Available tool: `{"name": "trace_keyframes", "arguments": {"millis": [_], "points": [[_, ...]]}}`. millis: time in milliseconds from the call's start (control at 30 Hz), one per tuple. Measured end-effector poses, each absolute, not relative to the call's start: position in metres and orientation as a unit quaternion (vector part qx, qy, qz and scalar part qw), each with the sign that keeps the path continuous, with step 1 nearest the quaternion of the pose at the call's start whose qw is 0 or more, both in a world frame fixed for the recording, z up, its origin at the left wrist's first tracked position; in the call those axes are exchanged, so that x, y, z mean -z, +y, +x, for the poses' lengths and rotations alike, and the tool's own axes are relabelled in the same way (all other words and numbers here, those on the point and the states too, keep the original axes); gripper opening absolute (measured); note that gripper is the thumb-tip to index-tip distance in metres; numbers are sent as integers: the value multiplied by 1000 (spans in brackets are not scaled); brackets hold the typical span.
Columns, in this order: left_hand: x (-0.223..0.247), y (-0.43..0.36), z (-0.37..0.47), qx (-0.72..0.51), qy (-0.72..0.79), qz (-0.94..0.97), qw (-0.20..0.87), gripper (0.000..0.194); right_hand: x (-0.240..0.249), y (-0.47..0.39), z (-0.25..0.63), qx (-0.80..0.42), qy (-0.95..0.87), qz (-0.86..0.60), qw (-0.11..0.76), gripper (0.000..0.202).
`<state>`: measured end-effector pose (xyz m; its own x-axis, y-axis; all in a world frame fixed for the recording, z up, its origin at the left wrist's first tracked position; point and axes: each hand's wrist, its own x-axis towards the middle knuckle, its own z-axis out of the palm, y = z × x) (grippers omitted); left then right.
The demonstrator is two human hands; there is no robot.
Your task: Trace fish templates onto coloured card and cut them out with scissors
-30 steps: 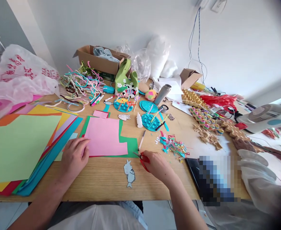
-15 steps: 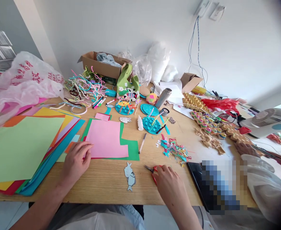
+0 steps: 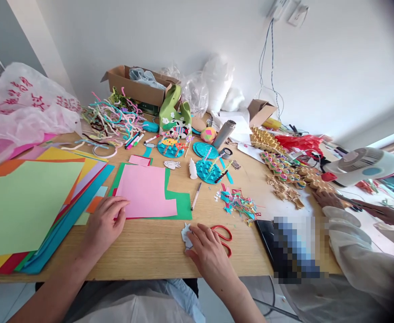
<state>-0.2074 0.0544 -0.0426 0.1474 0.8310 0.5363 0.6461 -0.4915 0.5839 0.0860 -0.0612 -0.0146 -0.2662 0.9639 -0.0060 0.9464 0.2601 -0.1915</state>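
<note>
My right hand (image 3: 208,251) is over a light blue paper fish cutout (image 3: 186,235), thumb and fingers closed at its edge. The hand hides the cutout's lower part. Just beyond the knuckles lie scissors (image 3: 229,235) with red handles, their blades covered by the hand. My left hand (image 3: 107,220) rests with curled fingers at the lower left edge of a pink paper sheet (image 3: 146,193), and I see nothing held in it. That sheet lies on a green sheet (image 3: 183,208). A pen (image 3: 196,196) is to their right.
Stacked coloured paper (image 3: 32,206) covers the table's left. Paper scraps (image 3: 239,202), a glue bottle (image 3: 192,169) and blue craft plates (image 3: 210,170) sit farther back. A phone (image 3: 267,244) lies at right, near another person's hand (image 3: 327,199) and a white fan (image 3: 365,166).
My right hand has left the scissors and moved left onto the fish cutout, which has shifted slightly. The scissors now lie loose. My left hand stays by the pink sheet. The view has shifted a little.
</note>
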Motion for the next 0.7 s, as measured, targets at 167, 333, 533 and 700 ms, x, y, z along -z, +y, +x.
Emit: {"name": "trace_keyframes", "arguments": {"millis": [167, 333, 533, 700], "points": [[41, 54, -208, -429, 492, 751, 104, 21, 18, -57, 89, -46, -779, -621, 66, 31], [41, 54, -210, -429, 481, 761, 77, 21, 22, -51, 92, -57, -766, -630, 110, 35], [44, 55, -211, -422, 448, 787, 38, 22, 23, -49, 94, -67, -757, -631, 155, 41], [48, 56, -210, -413, 441, 797, 22, 21, 23, -47, 92, -70, -758, -627, 163, 37]]}}
